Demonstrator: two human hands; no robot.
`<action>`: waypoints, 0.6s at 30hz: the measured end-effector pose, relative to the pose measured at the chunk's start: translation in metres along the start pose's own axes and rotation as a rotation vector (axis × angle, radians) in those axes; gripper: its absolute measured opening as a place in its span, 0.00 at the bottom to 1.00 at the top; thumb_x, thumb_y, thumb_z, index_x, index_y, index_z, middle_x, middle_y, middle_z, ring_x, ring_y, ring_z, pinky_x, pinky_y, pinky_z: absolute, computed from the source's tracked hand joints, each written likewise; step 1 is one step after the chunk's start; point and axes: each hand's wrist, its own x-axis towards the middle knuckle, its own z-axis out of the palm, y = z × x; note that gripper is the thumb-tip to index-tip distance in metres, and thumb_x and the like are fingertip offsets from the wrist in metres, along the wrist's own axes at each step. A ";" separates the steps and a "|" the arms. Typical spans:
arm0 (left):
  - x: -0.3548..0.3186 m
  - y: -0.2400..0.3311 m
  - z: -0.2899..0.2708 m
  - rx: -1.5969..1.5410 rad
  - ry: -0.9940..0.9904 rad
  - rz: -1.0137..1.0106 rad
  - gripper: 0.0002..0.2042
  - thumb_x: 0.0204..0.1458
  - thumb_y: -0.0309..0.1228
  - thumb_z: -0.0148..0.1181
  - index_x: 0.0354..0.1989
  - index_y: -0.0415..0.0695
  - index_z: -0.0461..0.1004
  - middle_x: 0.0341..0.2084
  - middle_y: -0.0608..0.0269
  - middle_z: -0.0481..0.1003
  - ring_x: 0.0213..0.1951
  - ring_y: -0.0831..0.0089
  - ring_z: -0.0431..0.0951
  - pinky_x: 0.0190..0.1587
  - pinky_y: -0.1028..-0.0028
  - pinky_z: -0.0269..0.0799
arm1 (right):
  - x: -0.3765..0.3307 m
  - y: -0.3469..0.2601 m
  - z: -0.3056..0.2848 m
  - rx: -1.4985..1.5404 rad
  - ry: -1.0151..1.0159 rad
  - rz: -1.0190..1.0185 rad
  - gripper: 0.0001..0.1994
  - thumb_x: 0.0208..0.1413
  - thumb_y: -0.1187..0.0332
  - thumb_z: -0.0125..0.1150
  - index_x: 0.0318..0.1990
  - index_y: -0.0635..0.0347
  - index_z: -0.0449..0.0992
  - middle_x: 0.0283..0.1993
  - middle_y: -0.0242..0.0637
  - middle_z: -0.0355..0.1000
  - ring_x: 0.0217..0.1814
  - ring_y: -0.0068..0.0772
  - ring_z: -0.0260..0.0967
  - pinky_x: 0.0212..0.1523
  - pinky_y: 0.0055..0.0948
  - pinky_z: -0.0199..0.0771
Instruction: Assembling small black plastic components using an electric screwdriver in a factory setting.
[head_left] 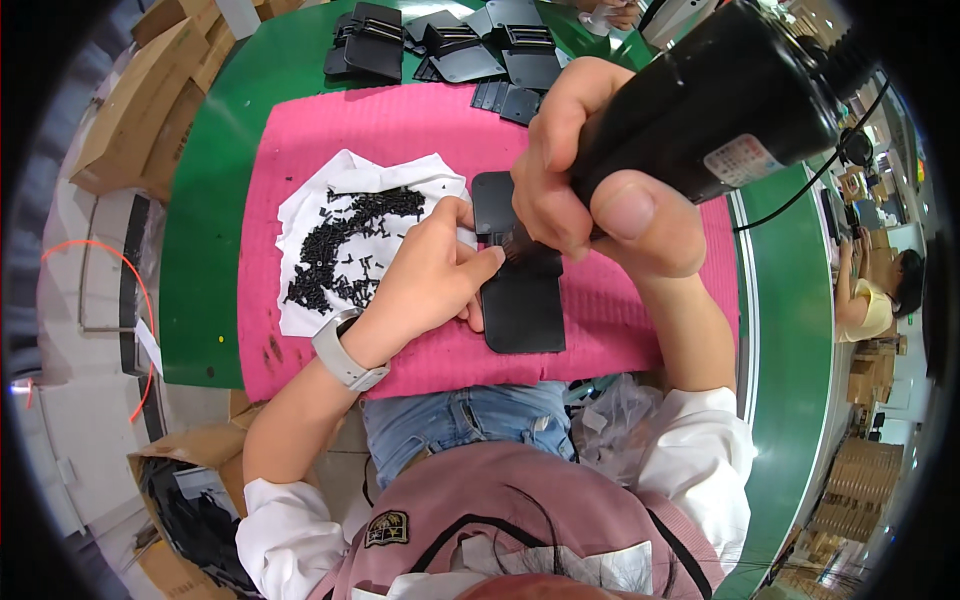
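Observation:
My right hand (640, 220) grips a black electric screwdriver (700, 105), its tip end pointing down toward a black hinged plate (525, 310) on the pink foam mat (300, 125). My own fingers hide the tip. Pinched at the plate's left edge, by the hinge between its two flat leaves, is my left hand (430, 262), with the thumb near the screwdriver's lower end. A white cloth (300, 215) lies left of the plate, bearing a loose heap of small black screws (318, 258).
Several similar black hinged parts (460, 50) are piled at the mat's far edge on the green table (200, 300). Cardboard boxes (150, 100) stand at the left. The screwdriver's cable (800, 195) runs off right. Another person (868, 308) works at the far right.

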 end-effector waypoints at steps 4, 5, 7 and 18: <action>-0.001 0.000 -0.001 0.001 0.011 0.009 0.14 0.51 0.25 0.54 0.40 0.31 0.58 0.13 0.54 0.73 0.12 0.68 0.75 0.14 0.74 0.66 | 0.002 0.003 0.000 0.029 -0.024 0.046 0.21 0.49 0.57 0.63 0.37 0.63 0.62 0.17 0.32 0.61 0.13 0.20 0.55 0.14 0.20 0.54; -0.001 -0.001 -0.001 0.002 0.008 0.011 0.14 0.51 0.25 0.54 0.40 0.31 0.58 0.13 0.54 0.72 0.12 0.68 0.74 0.14 0.74 0.66 | 0.002 0.003 0.000 0.041 -0.022 0.048 0.21 0.49 0.57 0.63 0.37 0.63 0.62 0.17 0.32 0.60 0.13 0.20 0.54 0.14 0.20 0.54; 0.000 0.000 0.000 0.007 0.012 0.013 0.14 0.51 0.24 0.54 0.40 0.31 0.58 0.12 0.54 0.72 0.12 0.68 0.74 0.14 0.74 0.66 | 0.002 0.005 -0.001 0.057 -0.026 0.047 0.21 0.48 0.57 0.64 0.37 0.63 0.62 0.17 0.32 0.60 0.13 0.20 0.54 0.14 0.20 0.54; -0.006 0.014 -0.003 0.221 0.032 0.035 0.13 0.51 0.29 0.58 0.34 0.31 0.64 0.12 0.53 0.72 0.13 0.65 0.76 0.16 0.71 0.69 | -0.012 -0.009 -0.003 0.016 0.018 -0.040 0.24 0.46 0.53 0.65 0.39 0.61 0.62 0.17 0.29 0.62 0.13 0.19 0.57 0.16 0.21 0.58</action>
